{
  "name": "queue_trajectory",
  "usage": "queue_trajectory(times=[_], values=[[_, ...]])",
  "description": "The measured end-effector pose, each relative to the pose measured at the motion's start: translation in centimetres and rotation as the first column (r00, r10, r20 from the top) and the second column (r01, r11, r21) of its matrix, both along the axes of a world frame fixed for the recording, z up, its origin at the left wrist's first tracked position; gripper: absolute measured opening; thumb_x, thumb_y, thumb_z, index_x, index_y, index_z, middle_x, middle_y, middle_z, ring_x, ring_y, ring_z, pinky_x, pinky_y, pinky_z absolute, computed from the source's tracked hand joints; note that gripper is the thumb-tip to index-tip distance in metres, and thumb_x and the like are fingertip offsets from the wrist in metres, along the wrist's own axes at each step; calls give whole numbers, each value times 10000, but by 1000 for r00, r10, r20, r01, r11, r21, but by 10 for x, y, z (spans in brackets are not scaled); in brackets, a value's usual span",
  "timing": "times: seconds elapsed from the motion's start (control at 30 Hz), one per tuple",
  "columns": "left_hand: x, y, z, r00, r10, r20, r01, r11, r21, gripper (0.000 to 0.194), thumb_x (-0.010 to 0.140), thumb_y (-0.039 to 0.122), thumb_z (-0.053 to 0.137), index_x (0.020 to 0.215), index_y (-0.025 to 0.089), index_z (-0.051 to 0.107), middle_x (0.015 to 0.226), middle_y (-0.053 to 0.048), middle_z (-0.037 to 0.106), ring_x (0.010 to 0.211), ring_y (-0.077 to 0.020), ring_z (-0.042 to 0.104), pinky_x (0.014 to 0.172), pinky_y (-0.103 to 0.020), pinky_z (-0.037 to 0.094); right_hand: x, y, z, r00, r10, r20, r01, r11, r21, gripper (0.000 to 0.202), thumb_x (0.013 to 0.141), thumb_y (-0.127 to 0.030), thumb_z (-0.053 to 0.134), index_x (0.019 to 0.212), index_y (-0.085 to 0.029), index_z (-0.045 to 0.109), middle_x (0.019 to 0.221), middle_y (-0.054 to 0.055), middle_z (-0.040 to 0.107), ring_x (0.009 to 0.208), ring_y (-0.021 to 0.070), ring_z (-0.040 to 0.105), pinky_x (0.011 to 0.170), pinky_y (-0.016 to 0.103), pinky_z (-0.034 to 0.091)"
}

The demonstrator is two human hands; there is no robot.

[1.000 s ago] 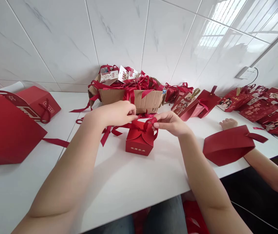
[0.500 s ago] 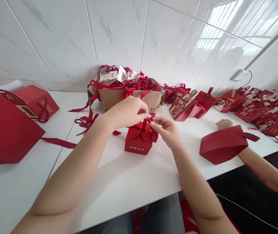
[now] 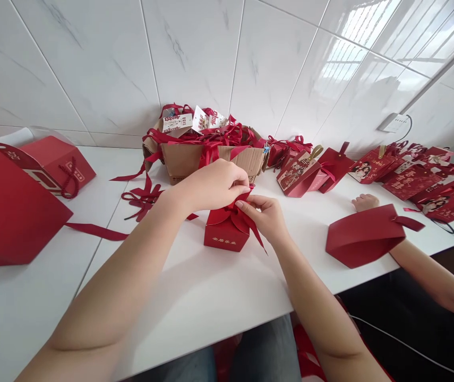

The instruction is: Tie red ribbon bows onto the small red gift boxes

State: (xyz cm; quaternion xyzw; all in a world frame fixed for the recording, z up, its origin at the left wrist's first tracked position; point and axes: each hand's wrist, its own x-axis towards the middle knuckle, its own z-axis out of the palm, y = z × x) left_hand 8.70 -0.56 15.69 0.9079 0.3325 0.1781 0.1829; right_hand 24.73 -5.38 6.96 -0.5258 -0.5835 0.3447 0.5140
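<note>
A small red gift box (image 3: 225, 236) with pale lettering on its front stands upright on the white table before me. Red ribbon (image 3: 257, 231) lies across its folded top, and one tail hangs down past the right side. Above the box, my left hand (image 3: 222, 184) has its thumb and fingers closed on the ribbon. My right hand (image 3: 265, 213) pinches the ribbon at the top right of the box. The spot where the two hands meet is partly hidden by the left fingers.
Behind the box stands a cardboard carton (image 3: 179, 162) heaped with red ribbons and tags. Large red bags (image 3: 15, 212) are at left, near loose ribbon pieces (image 3: 142, 200). On the right are several red boxes (image 3: 300, 172), a red bag (image 3: 364, 236) and another person's arm (image 3: 436, 278).
My right hand has moved slightly left and inward over the box top. The ribbon's right side, looped before, now shows as a pointed tail hanging lower.
</note>
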Motion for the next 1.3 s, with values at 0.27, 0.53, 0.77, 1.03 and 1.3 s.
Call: queue_trajectory(times=[0.27,0.53,0.77,1.03,1.3], values=[[-1,3,2,996,88,-13,-87,995,43,250,848,353,494,795,209,691,748,-26,681,604,-142,557,529,-270,376,-8,2,-11,988,-154,15,146,963,228,101,697,-327,748,698,-228,727,994,52,692,1007,220,577,923,375,447],[-19,13,4,917,103,-385,-184,966,-180,327,729,497,581,948,256,619,987,-47,669,661,-183,596,525,-283,379,-4,0,-6,994,-104,-36,107,991,80,122,685,-328,734,677,-207,727,646,-3,634,642,142,489,659,296,435],[-13,15,0,871,14,-492,-158,955,-251,175,733,412,541,757,239,546,810,-26,644,606,-171,529,501,-288,355,10,3,-3,999,49,-19,-48,998,44,234,701,-367,722,589,-192,616,646,-20,594,650,130,491,627,268,401],[-12,8,8,842,-17,-540,-188,928,-322,120,669,344,582,715,241,542,809,-13,625,543,-137,467,459,-270,328,13,6,-7,993,-19,120,11,998,67,226,700,-397,728,625,-199,649,693,5,616,654,140,459,671,303,418],[-13,13,7,846,-73,-529,-199,876,-439,158,662,373,613,671,234,540,676,-2,556,500,-116,390,453,-265,303,39,6,-2,885,316,341,-369,924,102,157,791,-360,699,908,-273,759,885,36,734,817,195,483,771,348,481]])
